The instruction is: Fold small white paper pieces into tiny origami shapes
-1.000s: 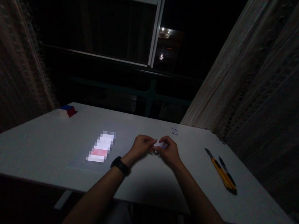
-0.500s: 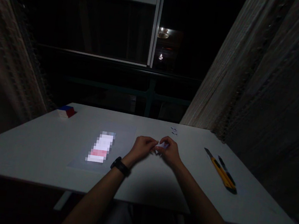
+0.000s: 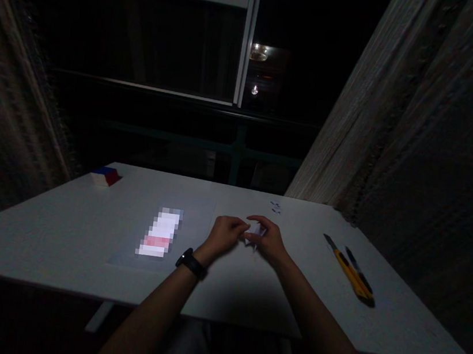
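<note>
Between my two hands is a small folded piece of white paper [image 3: 252, 232], with pointed corners sticking out below. My left hand [image 3: 227, 234], with a dark watch on the wrist, pinches its left side between thumb and fingers. My right hand [image 3: 270, 239] grips the right side, index finger curved over the top and thumb beneath. Part of the paper is hidden by the fingers, and the light is dim. Both hands are over the middle of the white table [image 3: 221, 291].
A pixelated lit screen [image 3: 160, 232] lies on a pale sheet [image 3: 121, 255] to the left. A yellow utility knife [image 3: 352, 276] and a dark pen [image 3: 357, 268] lie right. Small paper pieces [image 3: 276, 208] are at the back, a colored cube [image 3: 104, 176] back left.
My right index finger has lifted and stretched out over the top of the paper, so more of the paper shows. My left hand has hardly moved.
</note>
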{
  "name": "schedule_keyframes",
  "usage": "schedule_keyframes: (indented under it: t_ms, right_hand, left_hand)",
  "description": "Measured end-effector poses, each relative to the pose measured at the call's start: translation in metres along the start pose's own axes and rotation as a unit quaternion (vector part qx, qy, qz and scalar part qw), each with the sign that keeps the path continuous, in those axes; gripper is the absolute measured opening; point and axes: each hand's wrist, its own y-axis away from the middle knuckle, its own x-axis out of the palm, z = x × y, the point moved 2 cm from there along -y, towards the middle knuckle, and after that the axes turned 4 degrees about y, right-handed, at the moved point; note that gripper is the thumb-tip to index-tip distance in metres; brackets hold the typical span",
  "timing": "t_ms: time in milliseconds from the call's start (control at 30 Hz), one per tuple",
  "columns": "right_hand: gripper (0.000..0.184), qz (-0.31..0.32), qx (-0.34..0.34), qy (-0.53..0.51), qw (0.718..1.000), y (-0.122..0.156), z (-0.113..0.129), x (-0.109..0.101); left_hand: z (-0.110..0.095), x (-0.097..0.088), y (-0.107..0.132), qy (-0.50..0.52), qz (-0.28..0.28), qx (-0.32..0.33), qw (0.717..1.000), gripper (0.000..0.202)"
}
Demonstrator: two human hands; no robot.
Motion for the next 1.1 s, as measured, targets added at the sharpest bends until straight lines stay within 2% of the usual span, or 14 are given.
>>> schedule_keyframes:
  t_ms: [167, 367, 467, 700, 800, 967, 1100]
  right_hand:
    - [0.035, -0.044, 0.022, -0.008, 0.999, -0.001, -0.005, -0.001]
    - [0.034, -0.059, 0.045, -0.014, 0.997, 0.003, -0.004, 0.000]
    - [0.036, -0.060, 0.055, -0.010, 0.997, 0.004, -0.005, 0.000]
    - [0.040, -0.040, 0.062, -0.017, 0.997, 0.004, -0.005, 0.001]
    - [0.042, -0.040, 0.067, -0.028, 0.997, 0.004, -0.004, 0.001]
    - [0.040, -0.065, 0.061, -0.025, 0.996, 0.003, 0.001, -0.003]
    - [0.037, -0.068, 0.053, -0.022, 0.996, 0.004, 0.003, -0.003]
  left_hand:
    - [-0.002, 0.000, 0.001, 0.050, -0.018, 0.002, 0.999, 0.028]
    - [-0.002, -0.002, 0.000, 0.049, -0.012, 0.002, 0.999, 0.027]
    - [0.002, -0.002, -0.002, 0.095, -0.006, -0.030, 0.995, 0.029]
    - [0.008, 0.000, -0.001, 0.280, -0.029, -0.125, 0.951, 0.030]
    - [0.008, 0.001, -0.001, 0.307, -0.033, -0.136, 0.941, 0.033]
    - [0.007, 0.003, -0.002, 0.307, -0.010, -0.120, 0.944, 0.036]
    - [0.008, 0.002, 0.000, 0.347, -0.001, -0.144, 0.927, 0.038]
